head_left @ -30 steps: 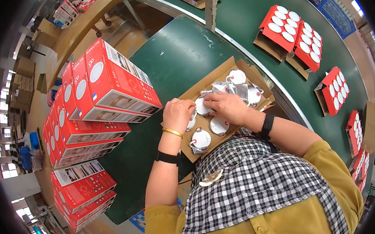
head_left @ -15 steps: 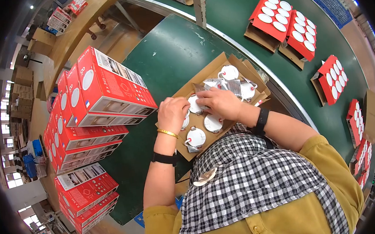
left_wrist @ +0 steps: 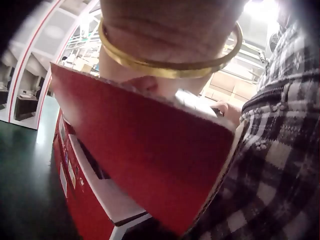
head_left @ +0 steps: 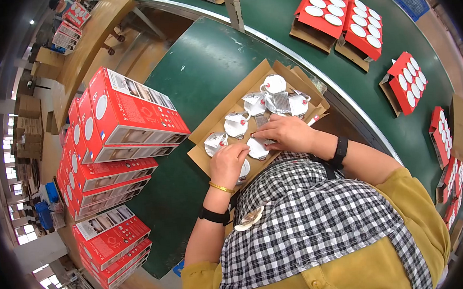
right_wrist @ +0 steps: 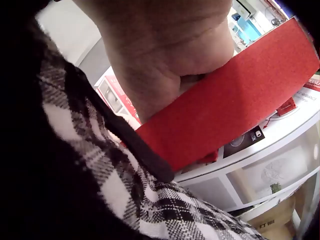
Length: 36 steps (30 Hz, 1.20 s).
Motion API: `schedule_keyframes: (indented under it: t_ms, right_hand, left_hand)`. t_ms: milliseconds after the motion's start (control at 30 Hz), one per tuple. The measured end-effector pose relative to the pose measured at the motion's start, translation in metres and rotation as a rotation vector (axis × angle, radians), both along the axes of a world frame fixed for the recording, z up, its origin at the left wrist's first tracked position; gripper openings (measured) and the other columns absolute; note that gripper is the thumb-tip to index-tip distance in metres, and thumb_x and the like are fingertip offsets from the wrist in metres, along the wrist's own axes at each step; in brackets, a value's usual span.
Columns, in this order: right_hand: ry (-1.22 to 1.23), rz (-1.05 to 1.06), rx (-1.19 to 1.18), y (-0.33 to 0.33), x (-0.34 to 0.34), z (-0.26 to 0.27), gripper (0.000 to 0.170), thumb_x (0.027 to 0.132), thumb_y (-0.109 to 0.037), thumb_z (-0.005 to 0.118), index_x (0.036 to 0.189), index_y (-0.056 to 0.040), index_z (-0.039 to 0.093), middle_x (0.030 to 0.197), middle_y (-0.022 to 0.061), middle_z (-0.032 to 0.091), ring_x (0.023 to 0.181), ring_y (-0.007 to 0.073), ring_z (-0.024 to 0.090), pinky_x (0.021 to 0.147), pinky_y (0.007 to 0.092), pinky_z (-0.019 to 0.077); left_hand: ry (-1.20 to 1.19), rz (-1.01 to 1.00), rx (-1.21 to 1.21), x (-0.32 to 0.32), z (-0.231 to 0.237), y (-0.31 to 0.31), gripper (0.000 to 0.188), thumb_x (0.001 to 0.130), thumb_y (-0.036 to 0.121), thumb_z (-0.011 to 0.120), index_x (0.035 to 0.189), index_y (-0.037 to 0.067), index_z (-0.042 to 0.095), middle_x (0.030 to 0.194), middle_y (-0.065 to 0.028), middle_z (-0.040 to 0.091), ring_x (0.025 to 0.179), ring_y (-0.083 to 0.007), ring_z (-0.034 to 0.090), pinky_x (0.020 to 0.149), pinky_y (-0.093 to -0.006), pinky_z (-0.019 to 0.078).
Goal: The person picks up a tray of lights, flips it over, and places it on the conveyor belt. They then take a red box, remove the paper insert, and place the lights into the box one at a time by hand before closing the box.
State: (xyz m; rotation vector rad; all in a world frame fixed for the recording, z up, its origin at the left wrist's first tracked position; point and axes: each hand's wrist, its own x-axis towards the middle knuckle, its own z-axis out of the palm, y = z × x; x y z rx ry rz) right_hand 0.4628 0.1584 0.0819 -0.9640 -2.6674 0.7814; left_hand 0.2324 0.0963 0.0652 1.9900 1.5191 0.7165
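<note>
An opened brown carton on the green table holds several round white downlights, their wired backs facing up. Nearest the person, both hands bend over one downlight. My left hand has its fingers curled and pinches the left edge of that downlight. From the other side my right hand grips it, with thumb and fingers over its upper right part. A silvery packet lies on lamps farther back. In the wrist views, red cardboard walls hide most fingers.
Stacked red-and-white boxes stand left of the carton on the table. Beyond a metal rail, red trays of white discs sit on a green surface. A post rises behind the carton.
Both hands have shifted from a farther downlight to one nearer the person, towards the carton's front. The farther downlights at the left are now uncovered. The head view has shifted slightly.
</note>
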Motion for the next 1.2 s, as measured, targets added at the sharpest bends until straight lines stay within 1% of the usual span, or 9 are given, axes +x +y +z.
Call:
schedule_keyframes:
  t_ms: [300,533,700,833,900,967,1033,1100,1200]
  right_hand:
    - [-0.011,-0.012,0.01,-0.001,0.003,-0.005,0.038,0.078,-0.026,0.076,0.114,-0.0179,0.07,0.108,-0.0049,0.068,0.098,0.019,0.059,0.082,0.0323,0.0541]
    - [-0.006,-0.015,0.031,-0.001,0.003,-0.008,0.038,0.077,-0.026,0.077,0.113,-0.0179,0.07,0.107,-0.0047,0.068,0.098,0.0188,0.059,0.081,0.0324,0.0545]
    - [-0.021,-0.001,0.011,0.003,0.002,0.004,0.037,0.078,-0.026,0.076,0.114,-0.0164,0.069,0.106,-0.0023,0.068,0.101,0.0209,0.061,0.082,0.034,0.0546]
    - [0.002,-0.124,0.048,0.035,0.003,0.001,0.039,0.081,-0.019,0.072,0.119,-0.0145,0.066,0.118,0.0002,0.065,0.104,0.0238,0.061,0.086,0.0362,0.0541]
    - [-0.079,-0.172,0.201,0.051,0.007,-0.001,0.04,0.078,-0.016,0.071,0.119,-0.0132,0.066,0.121,-0.0006,0.064,0.105,0.0226,0.06,0.086,0.0356,0.0542]
    - [-0.128,-0.218,0.186,0.06,0.01,-0.003,0.042,0.077,-0.015,0.07,0.118,-0.013,0.066,0.123,-0.0016,0.063,0.105,0.0218,0.06,0.085,0.0355,0.0543]
    - [-0.166,-0.22,0.147,0.063,0.012,0.0,0.034,0.081,-0.015,0.065,0.114,-0.012,0.068,0.12,-0.0022,0.065,0.107,0.0205,0.061,0.087,0.0344,0.0545]
    - [-0.175,-0.229,0.098,0.06,0.01,-0.001,0.033,0.082,-0.018,0.066,0.115,-0.0111,0.068,0.122,-0.0012,0.064,0.108,0.0213,0.06,0.088,0.0341,0.0544]
    - [-0.092,-0.226,0.143,0.056,0.01,-0.012,0.037,0.081,-0.024,0.072,0.116,-0.0108,0.067,0.124,0.0013,0.063,0.108,0.022,0.06,0.087,0.0346,0.0543]
  left_hand:
    - [-0.002,0.026,0.073,0.005,-0.012,-0.001,0.007,0.079,0.012,0.074,0.083,0.009,0.07,0.076,-0.0085,0.068,0.071,-0.0277,0.065,0.063,-0.038,0.051]
    - [-0.004,0.021,0.087,0.006,-0.012,-0.001,0.007,0.078,0.011,0.074,0.083,0.008,0.07,0.076,-0.0088,0.068,0.07,-0.0275,0.066,0.064,-0.0375,0.0517]
    - [0.024,-0.04,0.062,0.005,0.0,0.003,0.008,0.08,0.01,0.073,0.086,0.007,0.069,0.08,-0.0093,0.069,0.075,-0.0281,0.066,0.067,-0.038,0.0516]
    - [0.029,0.01,0.104,0.006,0.039,0.036,0.007,0.081,0.01,0.072,0.087,0.006,0.069,0.082,-0.0092,0.068,0.08,-0.0298,0.065,0.07,-0.0393,0.0514]
    - [0.126,0.042,0.199,0.009,0.051,0.067,0.007,0.083,0.01,0.07,0.088,0.005,0.071,0.086,-0.0112,0.069,0.079,-0.0283,0.065,0.072,-0.038,0.0517]
    - [0.139,-0.019,0.197,0.01,0.036,0.097,0.008,0.083,0.012,0.07,0.088,0.006,0.071,0.087,-0.0116,0.069,0.081,-0.0298,0.066,0.073,-0.039,0.0523]
    - [0.152,-0.082,0.193,0.014,0.019,0.114,0.009,0.083,0.013,0.069,0.089,0.006,0.072,0.088,-0.0119,0.07,0.083,-0.0313,0.066,0.074,-0.0401,0.0529]
    - [0.224,-0.151,0.006,0.019,0.009,0.125,0.011,0.082,0.016,0.07,0.089,0.008,0.073,0.088,-0.012,0.071,0.083,-0.0321,0.067,0.074,-0.0402,0.0538]
    - [0.209,-0.166,-0.024,0.02,0.003,0.123,0.012,0.08,0.017,0.072,0.089,0.009,0.074,0.087,-0.0121,0.071,0.081,-0.0319,0.068,0.073,-0.0395,0.0544]
